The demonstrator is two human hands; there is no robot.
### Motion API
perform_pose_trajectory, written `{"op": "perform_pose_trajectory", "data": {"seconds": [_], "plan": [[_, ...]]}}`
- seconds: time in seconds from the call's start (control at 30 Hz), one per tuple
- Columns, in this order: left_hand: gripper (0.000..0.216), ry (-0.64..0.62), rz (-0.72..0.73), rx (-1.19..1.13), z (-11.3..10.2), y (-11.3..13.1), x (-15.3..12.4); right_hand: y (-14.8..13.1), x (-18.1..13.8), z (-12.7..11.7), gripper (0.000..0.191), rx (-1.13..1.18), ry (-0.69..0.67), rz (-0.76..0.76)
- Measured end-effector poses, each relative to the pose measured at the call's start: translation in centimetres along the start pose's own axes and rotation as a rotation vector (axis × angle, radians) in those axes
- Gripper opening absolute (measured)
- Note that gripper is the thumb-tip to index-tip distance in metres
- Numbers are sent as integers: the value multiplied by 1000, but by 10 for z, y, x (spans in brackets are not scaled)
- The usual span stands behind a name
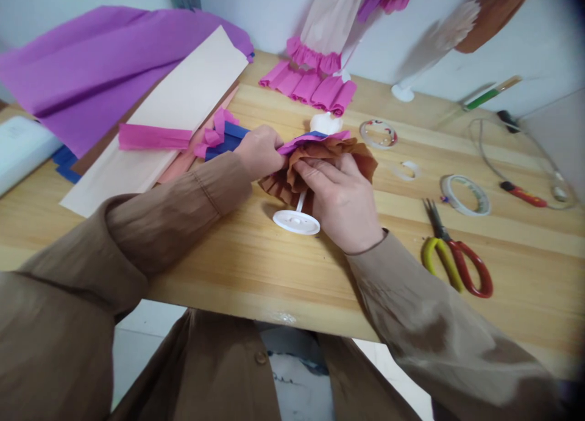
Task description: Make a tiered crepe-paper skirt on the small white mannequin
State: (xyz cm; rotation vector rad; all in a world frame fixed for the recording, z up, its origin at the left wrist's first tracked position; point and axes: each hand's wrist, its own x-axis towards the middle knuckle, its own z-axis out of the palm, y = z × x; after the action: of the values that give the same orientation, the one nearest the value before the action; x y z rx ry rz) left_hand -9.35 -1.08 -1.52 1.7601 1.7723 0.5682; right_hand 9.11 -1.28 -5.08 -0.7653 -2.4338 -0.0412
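Observation:
In the middle of the wooden table lies a small white stand with a round base [297,222], tipped so its base faces me. Ruffled brown crepe paper [361,156] wraps around it, with purple paper [320,139] and a bit of blue at the far side. My left hand [260,153] is closed on the ruffle's left edge, fingertips partly hidden. With fingers pressed into the brown folds, my right hand [345,195] grips the paper from the right. A white rounded piece [326,123] shows just beyond the ruffle.
Scissors [450,250], a tape roll [465,195], another tape ring [378,134] and a red-handled wired tool [523,194] lie to the right. Purple [114,67] and cream paper [187,92] spread at left. Pink pleated paper [308,89] and a finished-looking stand [403,92] are by the wall.

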Motion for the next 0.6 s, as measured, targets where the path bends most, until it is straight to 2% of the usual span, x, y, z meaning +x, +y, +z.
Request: {"op": "perform_pose_trajectory", "data": {"seconds": [0.1,0.23,0.43,0.6], "plan": [[41,2,8,9,0,0,0,0,-2,3,32,29,1,7],[42,21,-5,15,0,1,1,2,-2,-1,31,49,88,38],[47,18,5,17,-1,5,0,5,2,-12,23,165,213,267],[38,90,59,9,2,5,8,15,5,-11,15,209,311,361]]}}
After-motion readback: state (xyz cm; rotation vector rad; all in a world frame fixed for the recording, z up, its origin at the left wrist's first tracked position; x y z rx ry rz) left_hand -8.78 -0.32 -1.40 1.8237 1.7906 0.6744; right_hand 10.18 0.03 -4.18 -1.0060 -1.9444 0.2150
